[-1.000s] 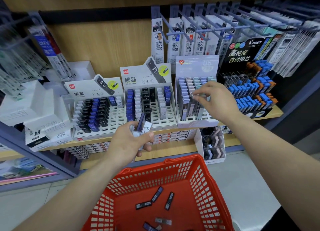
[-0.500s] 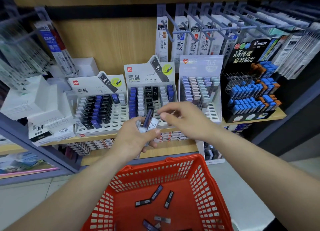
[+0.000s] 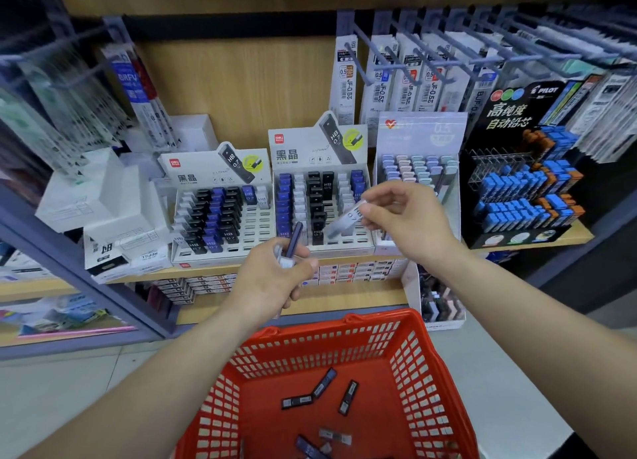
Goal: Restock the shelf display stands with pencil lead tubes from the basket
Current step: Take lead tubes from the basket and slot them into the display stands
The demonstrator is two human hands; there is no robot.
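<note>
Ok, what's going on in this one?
A person is restocking pencil lead at a shop shelf. The right hand pinches a pale tube marked HB 0.7 in front of the middle display stand, not yet slotted in. The left hand grips at least two more, with a dark blue tube sticking up. Several loose tubes lie in the red basket below.

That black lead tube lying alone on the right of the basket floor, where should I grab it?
Pinch the black tube across its two long edges near the middle, coming straight down from above. It lies flat on the red basket floor with bare floor on both sides, and the walls block a sideways reach.
</note>
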